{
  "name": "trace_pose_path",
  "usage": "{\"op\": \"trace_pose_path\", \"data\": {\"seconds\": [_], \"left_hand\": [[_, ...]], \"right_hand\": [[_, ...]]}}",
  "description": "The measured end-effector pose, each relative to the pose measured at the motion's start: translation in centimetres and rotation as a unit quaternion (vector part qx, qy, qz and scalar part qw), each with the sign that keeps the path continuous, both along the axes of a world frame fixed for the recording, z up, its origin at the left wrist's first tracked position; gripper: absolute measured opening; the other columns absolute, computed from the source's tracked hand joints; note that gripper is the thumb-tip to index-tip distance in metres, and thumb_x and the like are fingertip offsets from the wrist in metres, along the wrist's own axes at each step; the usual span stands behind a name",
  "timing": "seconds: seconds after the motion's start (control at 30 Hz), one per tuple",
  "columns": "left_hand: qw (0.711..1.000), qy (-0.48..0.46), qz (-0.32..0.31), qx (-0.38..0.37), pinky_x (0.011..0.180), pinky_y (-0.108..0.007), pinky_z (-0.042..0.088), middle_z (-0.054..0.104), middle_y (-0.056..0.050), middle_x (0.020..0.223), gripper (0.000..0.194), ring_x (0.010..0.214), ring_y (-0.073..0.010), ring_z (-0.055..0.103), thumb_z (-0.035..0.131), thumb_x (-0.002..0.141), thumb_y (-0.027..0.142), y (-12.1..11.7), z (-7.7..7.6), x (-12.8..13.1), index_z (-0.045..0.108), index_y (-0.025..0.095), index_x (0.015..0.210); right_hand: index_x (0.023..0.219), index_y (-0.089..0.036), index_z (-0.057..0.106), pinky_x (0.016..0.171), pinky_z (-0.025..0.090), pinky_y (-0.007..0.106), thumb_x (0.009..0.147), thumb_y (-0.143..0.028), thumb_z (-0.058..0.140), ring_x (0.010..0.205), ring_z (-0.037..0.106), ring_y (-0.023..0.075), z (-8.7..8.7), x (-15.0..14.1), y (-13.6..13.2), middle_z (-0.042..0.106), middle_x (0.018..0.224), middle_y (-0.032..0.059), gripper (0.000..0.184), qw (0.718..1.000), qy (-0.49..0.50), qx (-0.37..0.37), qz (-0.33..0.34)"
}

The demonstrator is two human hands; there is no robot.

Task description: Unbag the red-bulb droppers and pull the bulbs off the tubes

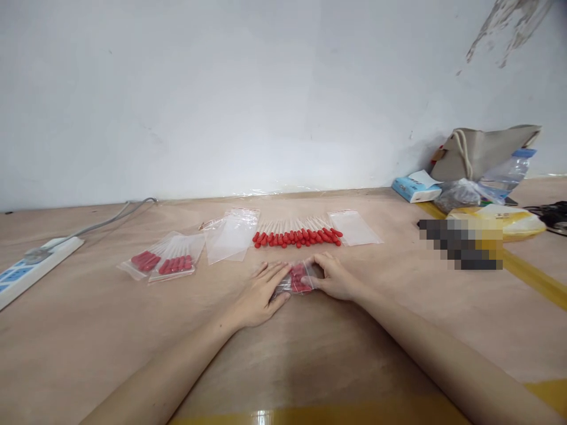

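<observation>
On the wooden table [88, 342] lies a small clear bag of red-bulbed droppers [297, 279], held between both hands. My left hand [261, 295] lies with fingers stretched along the bag's left end. My right hand [333, 276] pinches its right end with curled fingers. Just beyond the hands runs a row of several loose red-bulbed droppers [297, 236]. Empty clear bags [230, 235] lie left of that row, and another empty bag [354, 228] lies to its right. Two filled dropper bags [166, 260] rest further left.
A white power strip [33, 268] with a grey cable sits at the far left. At the back right stand a beige tote bag [482, 150], a tissue pack [416, 187], a plastic bottle [507, 174] and a yellow bag [509, 221]. Yellow tape [531, 277] crosses the table's right side.
</observation>
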State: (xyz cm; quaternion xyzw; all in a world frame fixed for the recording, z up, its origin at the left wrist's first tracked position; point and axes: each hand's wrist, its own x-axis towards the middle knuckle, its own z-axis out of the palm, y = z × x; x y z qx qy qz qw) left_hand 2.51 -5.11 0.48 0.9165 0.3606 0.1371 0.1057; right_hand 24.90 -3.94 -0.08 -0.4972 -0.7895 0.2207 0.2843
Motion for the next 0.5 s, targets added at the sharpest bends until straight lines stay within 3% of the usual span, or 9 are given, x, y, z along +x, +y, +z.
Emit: {"op": "trace_pose_path", "data": {"seconds": [0.2,0.5], "left_hand": [[1.0,0.0,-0.001,-0.003,0.109,-0.044,0.021,0.032,-0.006,0.141,0.055,0.13,-0.0214,0.027,0.036,0.088,0.039,0.0,0.03,0.08,0.021,0.02,0.138],[1.0,-0.006,-0.002,-0.005,0.109,-0.043,0.02,0.033,-0.006,0.14,0.055,0.13,-0.0208,0.027,0.036,0.088,0.038,0.11,-0.18,-0.04,0.02,0.02,0.138]], "right_hand": [[0.095,-0.022,0.058,0.089,0.031,0.041,0.074,-0.038,0.061,0.086,0.054,0.0171,-0.36,-0.03,-0.12,0.063,0.086,0.0005,0.026,1.0,0.012,-0.014,0.008],[0.096,-0.024,0.059,0.086,0.03,0.043,0.076,-0.048,0.055,0.09,0.05,0.0205,-0.74,-0.19,-0.27,0.061,0.091,0.003,0.031,0.998,-0.058,0.01,-0.008]]}}
